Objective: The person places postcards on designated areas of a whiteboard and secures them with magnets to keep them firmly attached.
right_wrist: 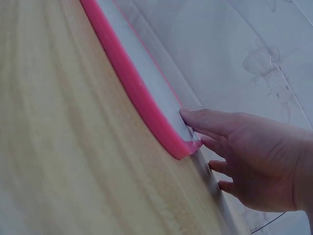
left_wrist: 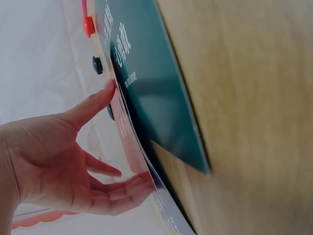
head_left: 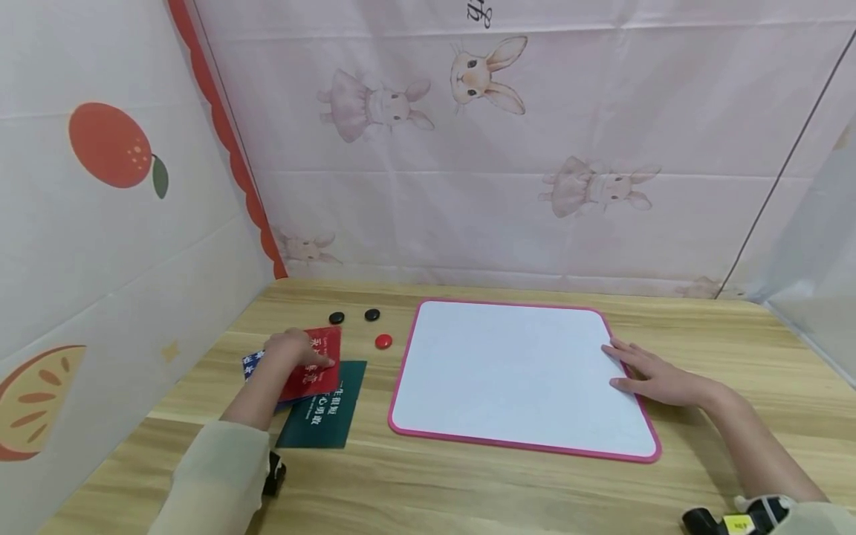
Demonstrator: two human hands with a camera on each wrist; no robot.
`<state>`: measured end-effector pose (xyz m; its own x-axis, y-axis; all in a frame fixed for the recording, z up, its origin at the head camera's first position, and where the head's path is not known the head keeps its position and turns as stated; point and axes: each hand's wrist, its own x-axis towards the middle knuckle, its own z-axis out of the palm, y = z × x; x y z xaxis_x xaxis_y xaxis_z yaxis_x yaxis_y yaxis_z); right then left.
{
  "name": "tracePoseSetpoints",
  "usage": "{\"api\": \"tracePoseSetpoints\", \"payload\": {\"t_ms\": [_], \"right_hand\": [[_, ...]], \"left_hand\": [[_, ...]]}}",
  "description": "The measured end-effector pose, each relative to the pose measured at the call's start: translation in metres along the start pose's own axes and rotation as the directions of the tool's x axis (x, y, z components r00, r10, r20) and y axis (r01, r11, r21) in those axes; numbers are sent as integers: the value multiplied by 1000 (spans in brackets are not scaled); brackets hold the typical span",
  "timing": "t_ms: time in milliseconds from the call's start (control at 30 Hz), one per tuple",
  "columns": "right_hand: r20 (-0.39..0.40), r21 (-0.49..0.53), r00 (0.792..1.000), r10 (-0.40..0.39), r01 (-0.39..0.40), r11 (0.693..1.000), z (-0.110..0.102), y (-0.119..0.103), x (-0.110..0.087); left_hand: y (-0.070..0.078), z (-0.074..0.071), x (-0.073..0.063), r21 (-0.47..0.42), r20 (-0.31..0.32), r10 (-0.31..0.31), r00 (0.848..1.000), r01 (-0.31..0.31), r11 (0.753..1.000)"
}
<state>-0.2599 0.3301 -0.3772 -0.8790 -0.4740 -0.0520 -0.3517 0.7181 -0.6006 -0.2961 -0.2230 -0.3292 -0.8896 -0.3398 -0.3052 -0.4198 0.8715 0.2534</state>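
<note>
Left hand [head_left: 292, 349]: loosely spread, touching the red card; no pinch visible.
Red card [head_left: 314, 379]: left on the tabletop [head_left: 468, 483], overlapping a blue card [head_left: 252, 363] and a green card [head_left: 324, 420].
Right hand [head_left: 658, 377]: relaxed over the right rim of the whiteboard [head_left: 504, 379], not clenched.
Card risk: downward pressure could drag the blue card along.
Whiteboard risk: a sideways push could slide it.
Sweep risk: a swung card could knock the red magnet [head_left: 383, 341].
</note>
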Motion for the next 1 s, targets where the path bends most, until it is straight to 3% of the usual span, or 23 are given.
{"api": "tracePoseSetpoints", "payload": {"t_ms": [500, 700, 1000], "right_hand": [[-7, 1, 1000, 4, -4, 1000, 1, 2, 1], [-6, 7, 1000, 4, -4, 1000, 0, 0, 1], [-2, 5, 1000, 6, -6, 1000, 0, 0, 1]], "left_hand": [[-22, -11, 10, -29, 51, 115, 992, -114, 993], [-33, -15, 11, -168, 30, 170, 985, -163, 972], [-49, -11, 25, -337, 43, 174, 984, -149, 930]]}}
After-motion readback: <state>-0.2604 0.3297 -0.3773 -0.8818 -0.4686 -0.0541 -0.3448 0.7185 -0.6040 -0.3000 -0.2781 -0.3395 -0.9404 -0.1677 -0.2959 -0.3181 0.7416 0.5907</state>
